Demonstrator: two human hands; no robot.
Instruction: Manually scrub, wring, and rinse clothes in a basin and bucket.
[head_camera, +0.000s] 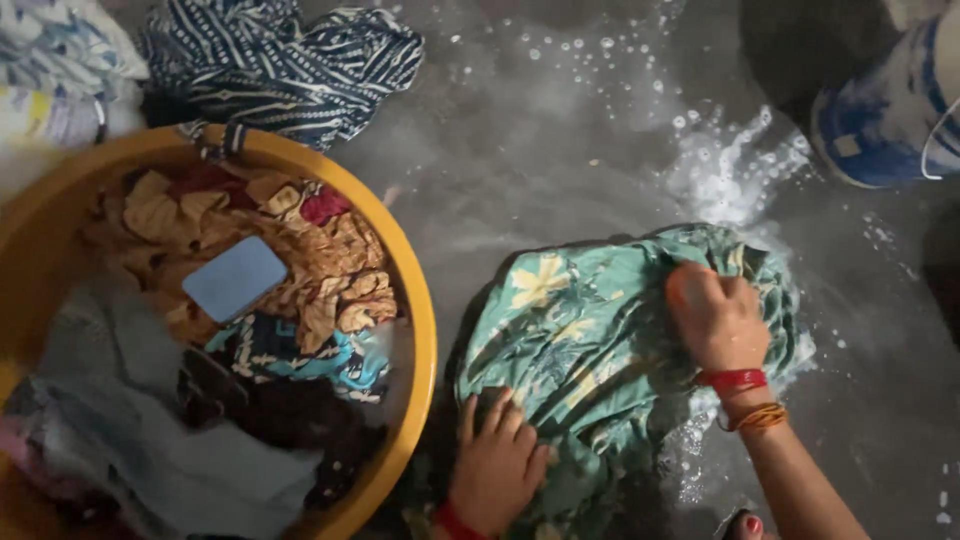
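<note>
While both hands press on it, the teal cloth (590, 340) lies bunched on the wet grey floor (560, 150), toward the floor's near right part. It is crumpled into folds, wet, and printed with pale yellow flowers. The left hand (495, 465) lies open and flat on the cloth's near edge, fingers spread. The right hand (715, 315) is closed into a fist, gripping a bunch of the cloth at its far right side; red and orange bangles (745, 398) ring that wrist. White soap foam (725, 175) spreads on the floor just beyond the cloth, with scattered bubbles farther out.

Just left of the cloth stands a yellow tub (420, 300), full of mixed laundry: a brown patterned piece, dark and grey-blue ones. A blue rectangular soap bar (235, 278) rests on top of that heap. Behind the tub, at the far edge, lies a dark blue-and-white striped cloth (290, 65). A blue and white bucket (890, 110) stands at the far right corner, well apart from the hands.
</note>
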